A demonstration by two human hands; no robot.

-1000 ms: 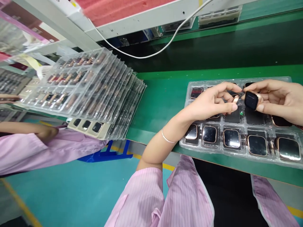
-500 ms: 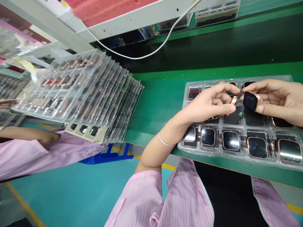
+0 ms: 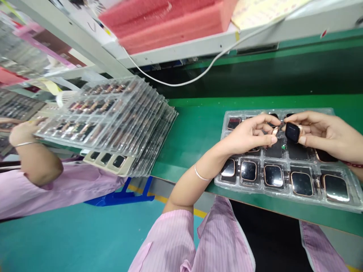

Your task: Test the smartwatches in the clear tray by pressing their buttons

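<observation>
Plastic tray (image 3: 283, 192) sits below. Right grip (image 3: 323, 132) pinches watch (image 3: 293, 132) by case, likely sparing screen (image 3: 290, 131); left grip (image 3: 247, 136) pinches gold part (image 3: 275, 131).

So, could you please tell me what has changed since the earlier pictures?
A co-worker's forearm on the left has bent upward, bringing a braceleted hand into view by the stacked trays. The view has shifted up, showing more pink foam. In the foreground, nothing was visibly grasped or released: the right hand still holds the dark-faced watch, and the left hand stays close by, above the tray.
</observation>
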